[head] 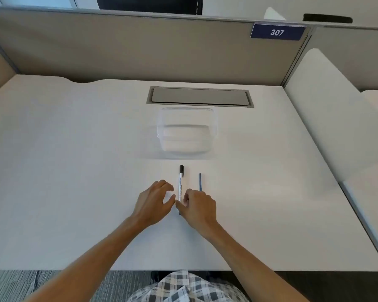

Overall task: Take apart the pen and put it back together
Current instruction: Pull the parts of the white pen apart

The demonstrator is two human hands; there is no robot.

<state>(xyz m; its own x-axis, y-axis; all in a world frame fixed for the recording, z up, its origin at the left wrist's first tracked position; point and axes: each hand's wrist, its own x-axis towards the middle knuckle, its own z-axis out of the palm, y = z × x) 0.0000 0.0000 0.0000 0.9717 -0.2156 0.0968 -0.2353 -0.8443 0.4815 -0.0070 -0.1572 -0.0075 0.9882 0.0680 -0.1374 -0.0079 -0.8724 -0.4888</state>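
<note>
Checked cloth [183,288] nearest, below surface's [74,171] near edge. Left hand [154,200] fingers loosely curled, holding nothing, just beside pen [180,184]. Pen lies mid-surface, black cap toward far edge. Right hand [198,205] seemingly pinches pen's near end. Thin blue refill [200,182] lies apart, right. Disassembly done or underway; reassembly left.

A white pen [180,186] with a black cap lies on the white worktop [74,171]; beside it a blue-grey refill [200,182]. Navy sign [277,32], white numerals. Black-and-white checked cloth [183,288].
</note>
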